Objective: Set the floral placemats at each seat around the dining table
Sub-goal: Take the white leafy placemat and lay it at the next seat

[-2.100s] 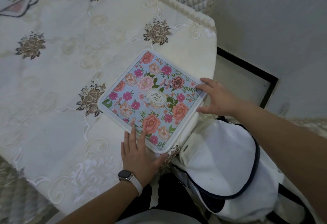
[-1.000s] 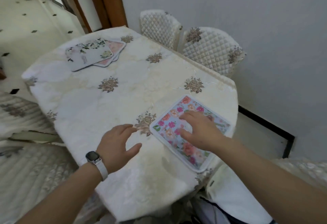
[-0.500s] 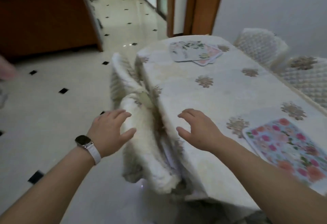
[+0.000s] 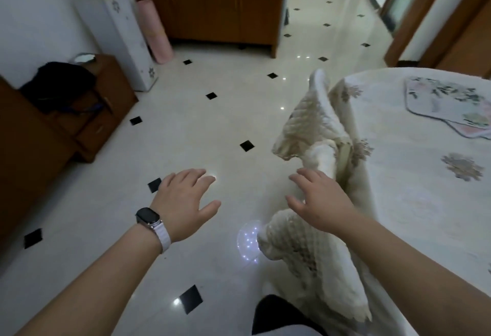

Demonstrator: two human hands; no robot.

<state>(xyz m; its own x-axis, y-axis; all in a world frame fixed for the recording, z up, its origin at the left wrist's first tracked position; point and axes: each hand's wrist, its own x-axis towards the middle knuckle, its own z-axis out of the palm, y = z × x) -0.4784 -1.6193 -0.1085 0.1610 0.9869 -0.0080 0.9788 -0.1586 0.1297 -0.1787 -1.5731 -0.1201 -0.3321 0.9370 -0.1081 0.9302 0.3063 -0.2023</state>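
Head view, both hands, left (image 4: 183,202), right (image 4: 320,202), spread empty, stacked placemats (image 4: 449,107) on table (image 4: 414,202).

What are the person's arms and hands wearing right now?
Both forearms are bare, with no sleeves or gloves in view. The left hand has a smartwatch at the wrist: dark rectangular face, white band. The right hand wears nothing visible.

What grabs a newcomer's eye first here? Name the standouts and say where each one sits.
Two empty, open hands reach out in the middle: the left hand, with a watch on its wrist, over the pale floor with black diamonds, the right hand by a quilted chair. At far right, stacked placemats lie on the white table.
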